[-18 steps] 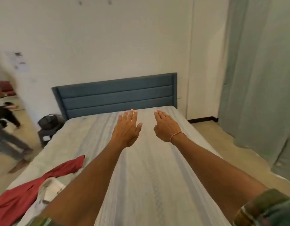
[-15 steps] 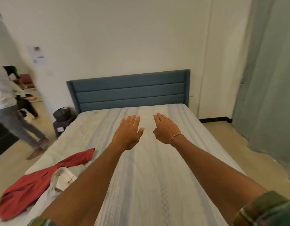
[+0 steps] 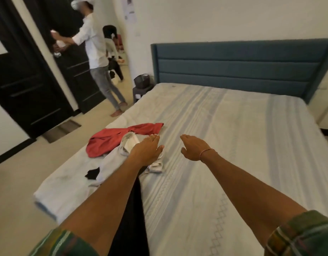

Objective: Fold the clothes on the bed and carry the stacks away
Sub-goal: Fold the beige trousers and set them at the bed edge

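While both arms reach out over the bed (image 3: 233, 145), the left hand (image 3: 146, 150) and the right hand (image 3: 193, 147) hover palm-down with fingers straight and relaxed, each holding nothing and the two a little apart from one another. The clothes lie in a loose, unfolded heap near the bed's left edge: a red garment (image 3: 111, 139) spread farthest from the camera, a pale grey-white garment (image 3: 120, 154) crumpled just beside and partly over it, a small black piece (image 3: 93, 173) against the pale one, and a long black garment (image 3: 131, 209) running toward the camera under the left forearm. The left hand hangs above the pale garment (whether it touches the cloth I cannot tell), while the right hand is over bare striped mattress. A blue padded headboard (image 3: 242, 69) stands at the far end. Beyond the bed, another person (image 3: 98, 58) stands at a dark door (image 3: 26, 74), and a small dark basket (image 3: 142, 81) sits beside the headboard.
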`<state>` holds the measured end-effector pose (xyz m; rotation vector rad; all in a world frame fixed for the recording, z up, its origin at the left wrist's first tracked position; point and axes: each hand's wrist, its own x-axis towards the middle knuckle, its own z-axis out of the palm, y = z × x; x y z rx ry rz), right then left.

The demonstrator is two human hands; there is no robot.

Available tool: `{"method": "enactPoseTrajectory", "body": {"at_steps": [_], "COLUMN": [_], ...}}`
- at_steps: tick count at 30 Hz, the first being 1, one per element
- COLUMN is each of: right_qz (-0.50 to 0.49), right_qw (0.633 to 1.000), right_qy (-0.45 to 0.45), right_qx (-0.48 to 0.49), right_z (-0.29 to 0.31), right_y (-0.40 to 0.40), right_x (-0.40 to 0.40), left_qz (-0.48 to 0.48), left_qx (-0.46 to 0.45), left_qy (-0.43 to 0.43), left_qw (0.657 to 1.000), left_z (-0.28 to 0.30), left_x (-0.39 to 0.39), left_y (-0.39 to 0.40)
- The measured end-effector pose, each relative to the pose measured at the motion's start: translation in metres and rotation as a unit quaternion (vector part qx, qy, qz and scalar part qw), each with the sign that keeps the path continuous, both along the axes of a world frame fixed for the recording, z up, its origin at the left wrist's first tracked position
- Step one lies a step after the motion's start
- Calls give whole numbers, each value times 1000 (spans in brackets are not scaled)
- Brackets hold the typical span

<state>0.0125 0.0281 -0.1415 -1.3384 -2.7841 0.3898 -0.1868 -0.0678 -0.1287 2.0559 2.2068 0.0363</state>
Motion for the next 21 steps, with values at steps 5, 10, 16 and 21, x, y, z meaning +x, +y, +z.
{"method": "enactPoseTrajectory", "body": {"at_steps": [5, 10, 16, 21], "right_qz": [47, 54, 49, 47], "right_qw": [997, 993, 989, 987], "right_qy": [-19, -33, -49, -51], "right_qx": [-52, -97, -130, -142], "right_z": [-40, -77, -127, -168], "right_y": [-2, 2, 26, 57], "right_x": [-52, -97, -151, -198], "left_qz": [50, 95, 110, 104], "left_qx": [-44, -66, -103, -126], "left_qy": [3, -27, -49, -62], "left_qw": [998, 993, 987, 985], "left_z": [-25, -63, -108, -141], "left_x": [-48, -96, -156, -202], "left_y": [-24, -37, -24, 7]}}
